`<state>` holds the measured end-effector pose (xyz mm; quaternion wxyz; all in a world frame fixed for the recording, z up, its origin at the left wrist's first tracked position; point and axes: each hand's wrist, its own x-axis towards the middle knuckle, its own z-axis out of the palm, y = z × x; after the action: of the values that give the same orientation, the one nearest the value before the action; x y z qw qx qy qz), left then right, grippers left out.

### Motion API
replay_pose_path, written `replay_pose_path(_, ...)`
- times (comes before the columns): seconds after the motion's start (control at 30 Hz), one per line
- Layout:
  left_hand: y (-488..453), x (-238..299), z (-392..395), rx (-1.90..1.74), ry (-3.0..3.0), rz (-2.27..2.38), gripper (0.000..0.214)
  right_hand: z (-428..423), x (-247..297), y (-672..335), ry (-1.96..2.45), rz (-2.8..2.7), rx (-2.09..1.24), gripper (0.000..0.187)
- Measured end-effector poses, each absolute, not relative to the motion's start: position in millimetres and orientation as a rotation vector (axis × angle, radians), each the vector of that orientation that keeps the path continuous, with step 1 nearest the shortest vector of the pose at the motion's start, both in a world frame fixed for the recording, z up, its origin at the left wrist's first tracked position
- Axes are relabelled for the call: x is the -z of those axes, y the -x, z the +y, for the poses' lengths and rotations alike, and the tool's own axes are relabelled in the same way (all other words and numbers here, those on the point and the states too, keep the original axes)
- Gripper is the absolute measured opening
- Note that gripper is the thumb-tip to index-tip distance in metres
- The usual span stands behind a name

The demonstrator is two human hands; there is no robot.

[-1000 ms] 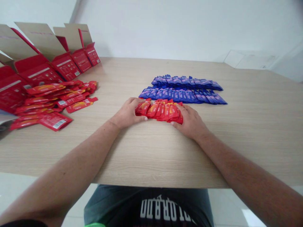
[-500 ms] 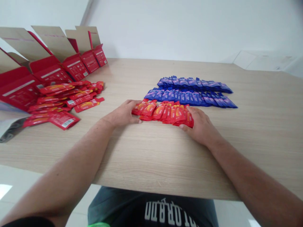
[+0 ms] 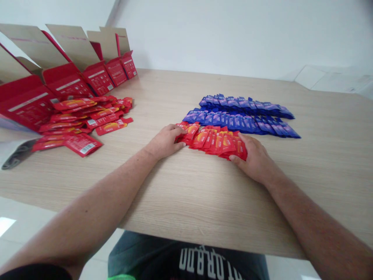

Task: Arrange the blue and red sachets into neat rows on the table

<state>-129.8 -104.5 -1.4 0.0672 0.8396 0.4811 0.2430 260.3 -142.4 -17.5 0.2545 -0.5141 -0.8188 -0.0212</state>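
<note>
A row of overlapping red sachets (image 3: 215, 140) lies on the table between my hands. My left hand (image 3: 167, 142) grips the left end of this row, with fingers over the top and the thumb at the near side. Around the right end curls my right hand (image 3: 253, 157), its thumb along the near edge and its fingers on the far side. Just behind the red row, two rows of overlapping blue sachets (image 3: 247, 122) lie side by side, the farther one partly hidden by the nearer.
On the left, several open red boxes (image 3: 68, 83) stand in a line with their cardboard flaps raised. A loose pile of red sachets (image 3: 83, 146) lies before them. A white and grey bag-like item (image 3: 21, 149) sits at the left. The wooden table (image 3: 186, 202) ends close to my body.
The whole view has shifted slightly. My left hand has slid a little to the right and covers more of the row's left end. The right hand stays at the right end.
</note>
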Motion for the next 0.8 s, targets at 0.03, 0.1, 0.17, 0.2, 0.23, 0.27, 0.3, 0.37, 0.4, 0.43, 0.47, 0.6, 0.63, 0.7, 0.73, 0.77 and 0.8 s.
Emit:
replay_pose_path(0.03, 130, 1, -105, -0.738, -2.528, 1.446, 0.047, -142, 18, -261, 1.392, -2.224, 0.057, 0.091)
replay_pose_path(0.1, 129, 0, -105, -0.749, -2.525, 1.442, 0.044, -142, 18, -261, 1.383, -2.224, 0.054, 0.091)
replay_pose_path(0.17, 128, 0, -106, -0.754, -2.522, 1.442, 0.04, -142, 19, -262, 1.38, -2.225, 0.053, 0.092)
replay_pose_path(0.2, 128, -1, -106, -0.755, -2.52, 1.442, 0.037, -142, 19, -263, 1.381, -2.227, 0.051, 0.092)
replay_pose_path(0.23, 127, -1, -106, -0.754, -2.519, 1.443, 0.035, -141, 19, -263, 1.382, -2.227, 0.049, 0.092)
replay_pose_path(0.27, 126, -1, -106, -0.754, -2.516, 1.444, 0.032, -141, 20, -263, 1.384, -2.227, 0.047, 0.092)
replay_pose_path(0.3, 126, -2, -107, -0.757, -2.513, 1.443, 0.031, -141, 20, -263, 1.386, -2.225, 0.045, 0.092)
replay_pose_path(0.37, 124, -3, -108, -0.778, -2.502, 1.434, 0.033, -140, 21, -264, 1.385, -2.225, 0.041, 0.093)
replay_pose_path(0.4, 123, -4, -109, -0.79, -2.499, 1.425, 0.037, -140, 22, -264, 1.383, -2.226, 0.042, 0.093)
replay_pose_path(0.43, 121, -4, -110, -0.797, -2.501, 1.412, 0.043, -140, 22, -265, 1.381, -2.227, 0.042, 0.094)
replay_pose_path(0.47, 120, -5, -112, -0.798, -2.507, 1.4, 0.05, -141, 21, -266, 1.377, -2.228, 0.041, 0.094)
replay_pose_path(0.6, 120, -6, -112, -0.782, -2.505, 1.399, 0.066, -145, 5, -268, 1.342, -2.183, 0.026, 0.086)
replay_pose_path(0.63, 121, -5, -111, -0.777, -2.497, 1.403, 0.067, -144, -2, -266, 1.333, -2.161, 0.02, 0.082)
replay_pose_path(0.7, 125, -5, -109, -0.752, -2.488, 1.405, 0.068, -139, -20, -257, 1.326, -2.141, -0.017, 0.075)
replay_pose_path(0.73, 128, -5, -107, -0.736, -2.486, 1.407, 0.068, -134, -30, -248, 1.325, -2.154, -0.049, 0.07)
replay_pose_path(0.77, 130, -5, -106, -0.725, -2.483, 1.413, 0.068, -127, -39, -237, 1.323, -2.186, -0.086, 0.065)
replay_pose_path(0.8, 133, -4, -104, -0.72, -2.475, 1.423, 0.069, -119, -47, -224, 1.32, -2.227, -0.118, 0.059)
